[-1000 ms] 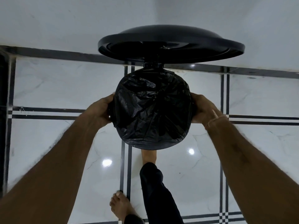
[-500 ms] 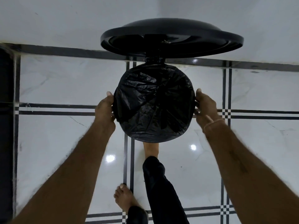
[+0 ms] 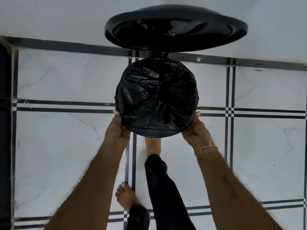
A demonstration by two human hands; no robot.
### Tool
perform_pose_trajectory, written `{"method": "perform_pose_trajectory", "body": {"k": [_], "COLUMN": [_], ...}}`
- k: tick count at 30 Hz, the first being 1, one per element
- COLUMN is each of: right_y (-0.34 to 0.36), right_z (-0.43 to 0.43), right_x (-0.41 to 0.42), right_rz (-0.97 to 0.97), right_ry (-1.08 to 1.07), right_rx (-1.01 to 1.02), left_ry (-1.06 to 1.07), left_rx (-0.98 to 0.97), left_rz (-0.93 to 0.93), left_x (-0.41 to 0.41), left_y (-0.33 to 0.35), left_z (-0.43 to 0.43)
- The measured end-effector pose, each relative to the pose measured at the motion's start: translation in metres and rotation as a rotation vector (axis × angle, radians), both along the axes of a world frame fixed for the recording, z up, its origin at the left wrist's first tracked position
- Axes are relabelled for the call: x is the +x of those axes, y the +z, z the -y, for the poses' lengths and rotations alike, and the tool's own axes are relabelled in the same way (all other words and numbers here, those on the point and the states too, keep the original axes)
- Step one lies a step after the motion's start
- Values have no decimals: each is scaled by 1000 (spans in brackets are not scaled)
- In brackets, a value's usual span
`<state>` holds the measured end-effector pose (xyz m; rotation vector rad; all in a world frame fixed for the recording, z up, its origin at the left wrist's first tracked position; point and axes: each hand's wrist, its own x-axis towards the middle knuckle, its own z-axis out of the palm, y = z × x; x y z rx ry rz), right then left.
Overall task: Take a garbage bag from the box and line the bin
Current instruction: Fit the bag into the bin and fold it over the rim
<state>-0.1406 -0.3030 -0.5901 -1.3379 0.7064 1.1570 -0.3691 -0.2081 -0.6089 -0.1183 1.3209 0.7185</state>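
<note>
Two bare hands are at the near side of a round bin [image 3: 158,55], which stands on the floor [image 3: 66,146] close to a pale wall [image 3: 49,17]. A black garbage bag [image 3: 157,97] is already inside the bin: its wrinkled plastic fills the whole opening and its edge is folded outward over the rim all around. The left hand [image 3: 118,130] is at the near-left part of the rim, with the thumb laid upward along the outside, and it grips the bunched edge of the bag there. The right hand [image 3: 196,131] is at the near-right part in the same way, thumb up along the rim, and it pinches a fold of the bag against the rim. The other fingers of both hands go under the edge and cannot be seen. A thin thread band [image 3: 206,149] is around the right wrist. The black lid [image 3: 176,29] is raised on its hinge at the far side of the bin, tilted up toward the wall. One bare foot [image 3: 152,145] reaches under the near edge of the bin, and its toes are hidden there. The other foot [image 3: 126,195] stands flat on the floor, nearer to the person, beside a black trouser leg [image 3: 162,188]. The floor has white marbled tiles with double black lines between them.
</note>
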Motion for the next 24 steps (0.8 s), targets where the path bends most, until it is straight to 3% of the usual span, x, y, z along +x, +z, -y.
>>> {"method": "perform_pose_trajectory", "body": {"k": [4,9,14,17,24], "right_y": [3,9,9,2,-4], "right_z": [16,30,14,11,11], "right_x": [-15,-62,-79,-72,-70], "right_rz": [-7,-119,-136,-138,-152], "right_ry": [4,-209,-344,-293,-283], "right_rx": [2,82,91,-2,-44], "left_ry": [88,124,235,284,188], "left_rx": [-90,-141,-160,-189,-262], "left_rz": [61,189,159,140,72], "left_x": [6,18,37,43,39], "left_y": [11,13,2,7,2], "left_z": [33,81,84,81,67]}}
